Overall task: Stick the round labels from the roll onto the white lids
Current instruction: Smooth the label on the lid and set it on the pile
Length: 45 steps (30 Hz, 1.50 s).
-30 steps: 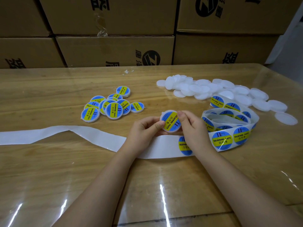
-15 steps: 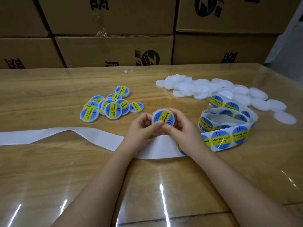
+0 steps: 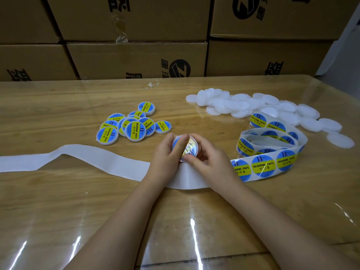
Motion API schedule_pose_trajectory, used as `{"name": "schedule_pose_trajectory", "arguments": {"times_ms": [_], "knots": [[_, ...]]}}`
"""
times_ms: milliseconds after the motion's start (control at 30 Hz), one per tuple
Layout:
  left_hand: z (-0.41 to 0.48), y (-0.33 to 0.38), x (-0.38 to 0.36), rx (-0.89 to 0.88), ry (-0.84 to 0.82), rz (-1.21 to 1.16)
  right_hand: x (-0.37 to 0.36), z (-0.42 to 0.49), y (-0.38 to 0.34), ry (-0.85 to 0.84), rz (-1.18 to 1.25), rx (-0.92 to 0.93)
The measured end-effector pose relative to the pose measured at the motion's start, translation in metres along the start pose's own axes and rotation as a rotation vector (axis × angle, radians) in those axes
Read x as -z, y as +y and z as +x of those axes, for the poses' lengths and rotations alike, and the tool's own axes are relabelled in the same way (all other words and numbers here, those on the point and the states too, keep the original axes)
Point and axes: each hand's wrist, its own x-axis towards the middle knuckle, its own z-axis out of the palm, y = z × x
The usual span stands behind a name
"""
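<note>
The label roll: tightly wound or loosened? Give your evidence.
Loosened: the label roll lies in slack open loops, gaps showing between its layers.

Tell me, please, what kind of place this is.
Probably a packing or storage room. Printed brown cardboard boxes are stacked behind the wooden table, and a heap of plain white round plastic lids lies beside a roll of blue-and-yellow round labels. Left hand and right hand hold one labelled lid.

Glossy wooden tabletop is open along the near edge. Blue-and-yellow labelled lids obstruct left; coiled label roll and white plastic lids, right.
</note>
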Motion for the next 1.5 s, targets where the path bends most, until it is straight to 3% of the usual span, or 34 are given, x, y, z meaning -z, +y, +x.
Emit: {"name": "schedule_pose_trajectory", "arguments": {"times_ms": [333, 633, 867, 1133, 1333, 1500], "knots": [[-0.001, -0.002, -0.002, -0.138, 0.039, 0.081, -0.002, 0.000, 0.006, 0.086, 0.105, -0.044], [-0.004, -0.002, -0.010, -0.167, -0.148, 0.025, 0.002, 0.007, 0.011, 0.257, 0.340, -0.222], [-0.002, -0.004, -0.005, -0.181, -0.075, -0.053, 0.007, 0.007, 0.004, 0.173, 0.447, -0.205], [0.002, -0.005, 0.001, -0.060, -0.154, -0.183, 0.010, 0.006, 0.006, 0.152, 0.328, -0.218], [0.000, -0.005, 0.004, -0.151, -0.163, 0.083, 0.011, 0.006, 0.010, 0.176, 0.317, -0.223], [0.000, -0.003, 0.007, -0.084, -0.167, 0.095, 0.012, 0.006, 0.014, 0.182, 0.241, -0.223]]}}
